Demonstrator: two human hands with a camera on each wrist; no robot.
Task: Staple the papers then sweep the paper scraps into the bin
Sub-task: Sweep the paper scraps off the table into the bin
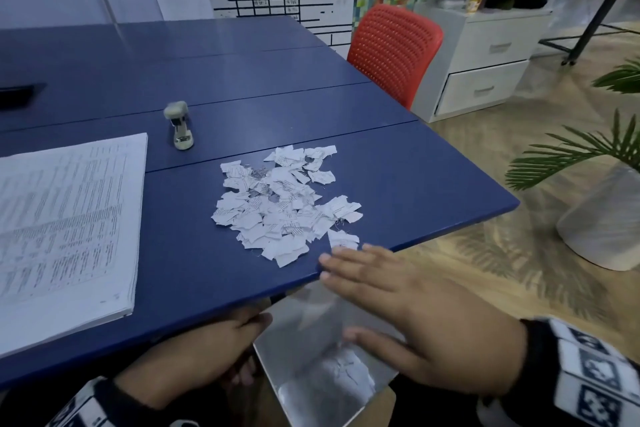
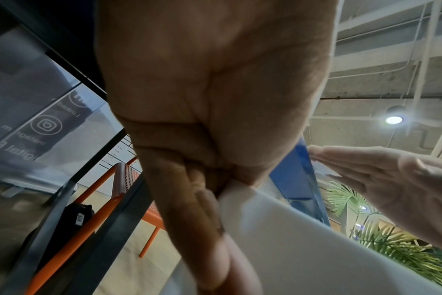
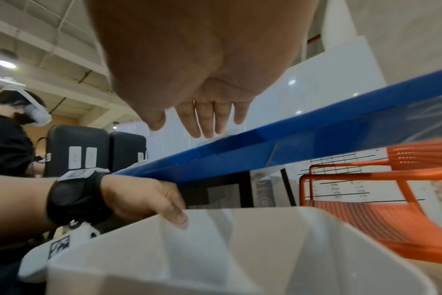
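Note:
A heap of torn paper scraps point(image 1: 284, 204) lies on the blue table point(image 1: 398, 163) near its front right edge. My left hand point(image 1: 207, 343) grips the rim of a white bin point(image 1: 322, 371), holding it just below that edge; the thumb lies over the bin point(image 3: 164, 239) rim. My right hand point(image 1: 408, 308) is flat, fingers straight, hovering over the table edge beside the nearest scrap, above the bin point(image 2: 303, 249). A stack of printed papers point(image 1: 65, 218) lies at the left, and a small beige stapler point(image 1: 180, 128) stands behind it.
A red mesh chair point(image 1: 394, 48) stands at the table's far right corner. White drawers point(image 1: 485, 69) and a potted palm point(image 1: 588, 166) occupy the floor to the right. A person in a headset point(image 3: 10, 127) sits to the left.

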